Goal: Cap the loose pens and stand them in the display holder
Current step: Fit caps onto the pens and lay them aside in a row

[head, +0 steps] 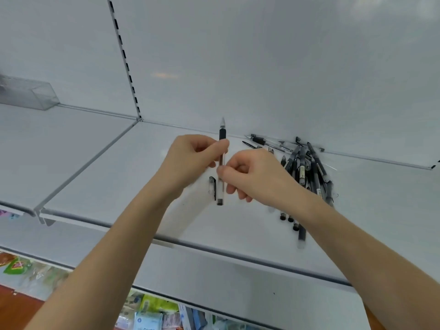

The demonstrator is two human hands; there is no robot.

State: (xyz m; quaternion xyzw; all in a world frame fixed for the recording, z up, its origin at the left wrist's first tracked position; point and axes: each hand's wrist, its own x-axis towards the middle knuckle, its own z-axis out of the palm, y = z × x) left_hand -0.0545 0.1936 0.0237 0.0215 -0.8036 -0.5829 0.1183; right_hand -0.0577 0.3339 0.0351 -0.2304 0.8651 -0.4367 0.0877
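My left hand (190, 160) and my right hand (250, 172) both pinch one uncapped pen (222, 186), held upright above the white shelf (119, 177) with its tip pointing up. A clear pen cap (212, 187) with a black clip sits just left of the pen's lower end, below my left hand. A pile of black pens (307, 172) lies on the shelf to the right, partly behind my right wrist. A clear display holder (31, 94) stands at the far left on the neighbouring shelf.
The white back wall rises behind the shelf, with a slotted upright (126, 65) between the two shelf sections. Packaged goods (152, 313) show on a lower shelf beneath the front edge.
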